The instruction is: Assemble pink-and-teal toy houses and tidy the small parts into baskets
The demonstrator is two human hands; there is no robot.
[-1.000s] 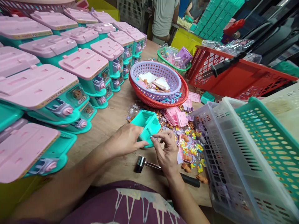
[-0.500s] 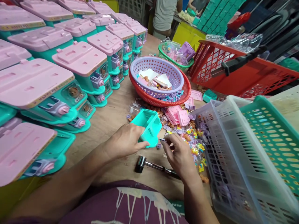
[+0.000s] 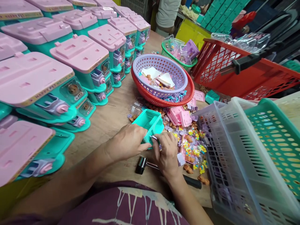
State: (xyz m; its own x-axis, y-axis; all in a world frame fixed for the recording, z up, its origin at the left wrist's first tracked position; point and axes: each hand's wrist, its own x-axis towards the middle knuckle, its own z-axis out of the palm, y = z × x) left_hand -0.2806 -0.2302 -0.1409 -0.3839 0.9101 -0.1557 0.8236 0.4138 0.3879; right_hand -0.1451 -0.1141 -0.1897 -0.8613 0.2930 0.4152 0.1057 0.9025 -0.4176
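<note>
My left hand (image 3: 127, 140) is closed on the near left side of a teal plastic toy box (image 3: 150, 120), which has no lid and sits tilted on the table. Between the thumb and fingers of my right hand (image 3: 167, 151) is a small purple plastic piece (image 3: 153, 137), held against the box's near end. Its exact shape is mostly hidden by my fingers. Below my hands lies a mallet (image 3: 141, 165) with a black and chrome head; my right hand and wrist cover part of its shaft.
Stacked teal boxes with pink lids (image 3: 79, 53) fill the left. Beyond my hands sit a purple basket (image 3: 161, 59) and a red basket (image 3: 138, 90). Small brown, yellow and purple parts (image 3: 191, 147) lie scattered at right, beside clear plastic crates (image 3: 225, 150). A person (image 3: 167, 14) stands at the back.
My right hand has moved left with the purple piece, from beside the teal box to against its near end. My left hand stays on the box.
</note>
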